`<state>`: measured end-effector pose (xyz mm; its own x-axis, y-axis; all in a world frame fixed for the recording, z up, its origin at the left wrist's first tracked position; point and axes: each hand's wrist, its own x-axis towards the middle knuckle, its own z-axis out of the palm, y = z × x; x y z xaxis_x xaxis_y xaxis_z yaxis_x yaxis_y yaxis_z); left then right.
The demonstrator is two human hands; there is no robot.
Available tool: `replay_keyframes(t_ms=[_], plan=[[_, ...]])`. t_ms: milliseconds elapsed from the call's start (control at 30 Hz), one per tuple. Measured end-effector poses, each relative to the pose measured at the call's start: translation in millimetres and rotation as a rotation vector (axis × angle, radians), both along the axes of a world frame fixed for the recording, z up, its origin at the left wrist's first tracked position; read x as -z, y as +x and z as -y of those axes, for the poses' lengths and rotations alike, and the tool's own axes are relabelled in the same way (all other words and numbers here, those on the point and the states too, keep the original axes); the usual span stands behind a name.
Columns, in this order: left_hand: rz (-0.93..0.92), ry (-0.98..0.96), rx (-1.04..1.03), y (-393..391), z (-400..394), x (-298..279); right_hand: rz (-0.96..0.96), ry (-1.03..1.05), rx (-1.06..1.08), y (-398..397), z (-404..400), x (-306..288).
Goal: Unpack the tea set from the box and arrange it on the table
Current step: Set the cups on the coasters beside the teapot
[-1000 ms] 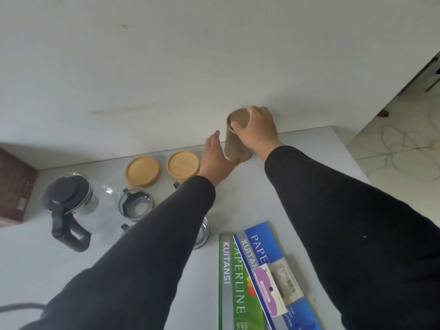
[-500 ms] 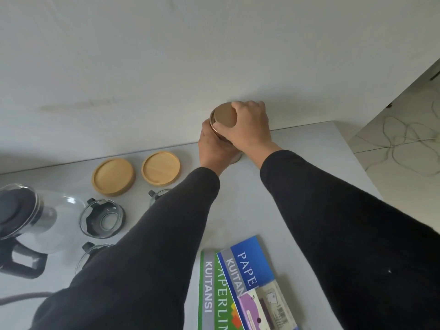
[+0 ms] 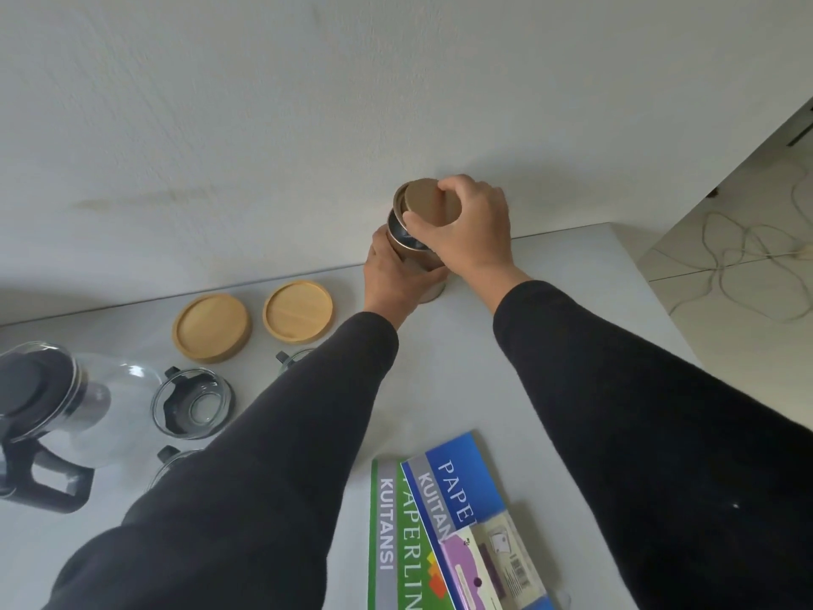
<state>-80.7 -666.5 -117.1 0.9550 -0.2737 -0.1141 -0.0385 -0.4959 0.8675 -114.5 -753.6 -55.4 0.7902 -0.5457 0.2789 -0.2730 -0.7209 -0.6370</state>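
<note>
At the far edge of the table (image 3: 550,310), against the wall, the left hand (image 3: 393,275) grips the upright canister (image 3: 407,253) while the right hand (image 3: 468,226) pinches its tan lid (image 3: 429,200), raised and tilted off the rim. At near centre lie booklets (image 3: 440,521) reading "KUITANSI" and "PAPERLINE"; two wooden coasters (image 3: 255,319), glass cups (image 3: 193,402) and a glass teapot (image 3: 57,411) stand left.

The glass teapot (image 3: 57,416) is cut off by the left edge. Two glass cups (image 3: 294,357) lie mostly hidden behind the left sleeve (image 3: 264,455). The left hand (image 3: 393,279) covers the canister's (image 3: 433,286) side, and the receipt books (image 3: 444,530) run off the bottom edge.
</note>
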Motion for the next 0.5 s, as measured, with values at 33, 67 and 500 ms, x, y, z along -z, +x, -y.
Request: replay_keyframes(t_ms=[33, 67, 500], plan=[[-0.009, 0.012, 0.009, -0.8, -3.0, -0.4, 0.045, -0.002, 0.02, -6.3, -0.7, 0.5], [-0.011, 0.034, 0.032, -2.1, -6.7, -0.6, 0.088, 0.004, 0.048, -14.1, -2.1, 2.3], [0.052, 0.592, 0.342, -28.5, -43.3, 46.6, -0.202, -0.072, 0.058, -91.2, -41.0, 106.6]])
